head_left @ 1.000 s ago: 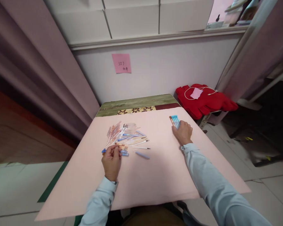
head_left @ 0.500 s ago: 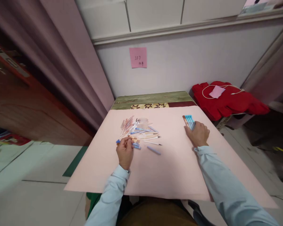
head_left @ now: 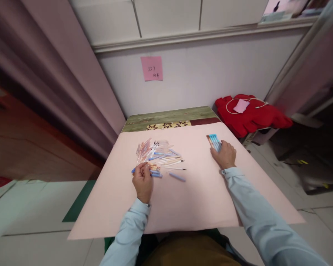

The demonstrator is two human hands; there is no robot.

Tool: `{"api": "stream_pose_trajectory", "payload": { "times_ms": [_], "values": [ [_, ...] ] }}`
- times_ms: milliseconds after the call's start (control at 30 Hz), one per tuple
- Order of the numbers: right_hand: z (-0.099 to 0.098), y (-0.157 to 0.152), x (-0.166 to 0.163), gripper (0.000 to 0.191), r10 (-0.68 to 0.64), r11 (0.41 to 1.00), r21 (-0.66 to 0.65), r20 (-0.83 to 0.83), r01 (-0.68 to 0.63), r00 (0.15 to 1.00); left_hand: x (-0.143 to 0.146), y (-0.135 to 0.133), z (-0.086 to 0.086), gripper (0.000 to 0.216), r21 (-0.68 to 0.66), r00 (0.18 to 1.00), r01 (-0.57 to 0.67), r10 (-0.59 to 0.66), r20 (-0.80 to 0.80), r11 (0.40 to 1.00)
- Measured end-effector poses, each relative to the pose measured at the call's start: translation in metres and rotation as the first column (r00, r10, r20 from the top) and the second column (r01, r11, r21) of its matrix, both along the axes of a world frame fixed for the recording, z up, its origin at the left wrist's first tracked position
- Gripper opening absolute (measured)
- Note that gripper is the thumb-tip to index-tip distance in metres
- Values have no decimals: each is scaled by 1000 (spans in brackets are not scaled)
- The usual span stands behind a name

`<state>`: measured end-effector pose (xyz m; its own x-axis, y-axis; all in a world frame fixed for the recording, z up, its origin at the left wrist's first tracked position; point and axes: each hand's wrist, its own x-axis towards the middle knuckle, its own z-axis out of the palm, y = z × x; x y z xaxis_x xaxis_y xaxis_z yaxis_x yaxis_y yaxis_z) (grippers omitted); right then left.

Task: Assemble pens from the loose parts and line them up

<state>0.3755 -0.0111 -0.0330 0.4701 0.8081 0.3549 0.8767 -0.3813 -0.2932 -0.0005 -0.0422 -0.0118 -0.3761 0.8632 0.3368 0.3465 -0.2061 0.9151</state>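
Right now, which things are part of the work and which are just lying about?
In use: left hand on the pen pile; right hand on the blue pen bundle; loose cap; pink sheet.
Lying about: red cloth, sticky note, curtain.

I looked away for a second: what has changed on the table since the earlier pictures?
Nothing on the table visibly moved; only the camera swung. The left hand stays at the near edge of the pen pile, and the right hand still rests on the blue pens.

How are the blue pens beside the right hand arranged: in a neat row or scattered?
In a neat row: the blue pens lie parallel, touching, at the right hand.
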Motion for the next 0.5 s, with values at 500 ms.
{"api": "stream_pose_trajectory", "payload": {
  "times_ms": [500],
  "values": [
    [-2,-42,-34,60,58,997,53,31,-60,998,-6,4,-2,29,49,979,17,-7,-202,999]
  ]
}}
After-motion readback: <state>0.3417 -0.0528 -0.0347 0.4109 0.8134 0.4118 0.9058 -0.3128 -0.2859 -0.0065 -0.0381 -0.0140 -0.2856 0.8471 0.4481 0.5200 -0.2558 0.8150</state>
